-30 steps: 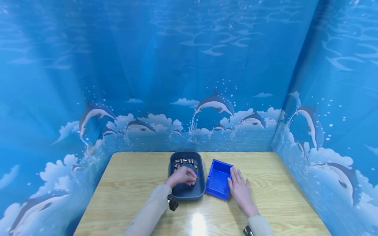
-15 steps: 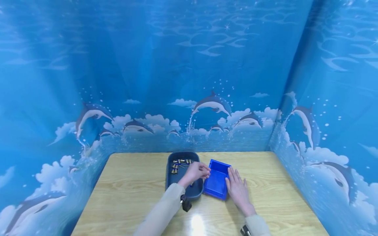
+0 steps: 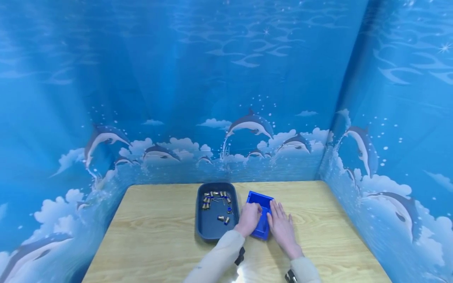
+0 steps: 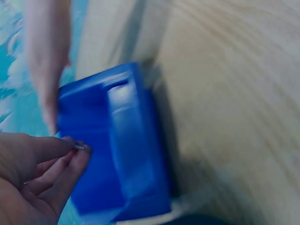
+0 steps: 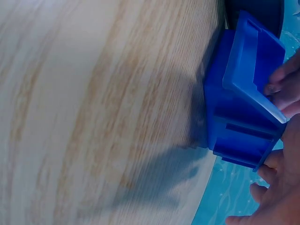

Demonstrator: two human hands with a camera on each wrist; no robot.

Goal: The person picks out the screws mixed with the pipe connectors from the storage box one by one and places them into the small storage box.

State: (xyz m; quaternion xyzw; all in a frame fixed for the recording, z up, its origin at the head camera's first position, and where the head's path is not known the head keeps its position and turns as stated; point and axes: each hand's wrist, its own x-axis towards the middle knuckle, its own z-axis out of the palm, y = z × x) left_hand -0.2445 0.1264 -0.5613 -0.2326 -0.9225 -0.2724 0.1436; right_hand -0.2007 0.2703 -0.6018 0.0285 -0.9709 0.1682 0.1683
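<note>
My left hand (image 3: 249,217) is over the blue plastic bin (image 3: 260,199), its fingers inside the rim. In the left wrist view the thumb and fingertips pinch a small silvery metal piece (image 4: 79,147), mostly hidden, so its kind is unclear. My right hand (image 3: 283,230) rests along the bin's right side with its fingers straight. To the left stands a dark tray (image 3: 209,234) holding several brass-coloured fittings (image 3: 216,194) with blue rings. A few thin metal pins (image 3: 216,200) lie among them, and two fittings (image 3: 223,219) lie apart towards the front.
Bin and tray stand side by side on a light wooden table (image 3: 159,220). Bare wood shows left of the tray and right of my right hand (image 5: 276,187). A blue curtain (image 3: 198,98) printed with dolphins hangs behind and at both sides.
My left hand has lifted out of the dark tray and moved right, into the blue bin. Fittings it had covered now show. The right hand has stayed on the bin's side.
</note>
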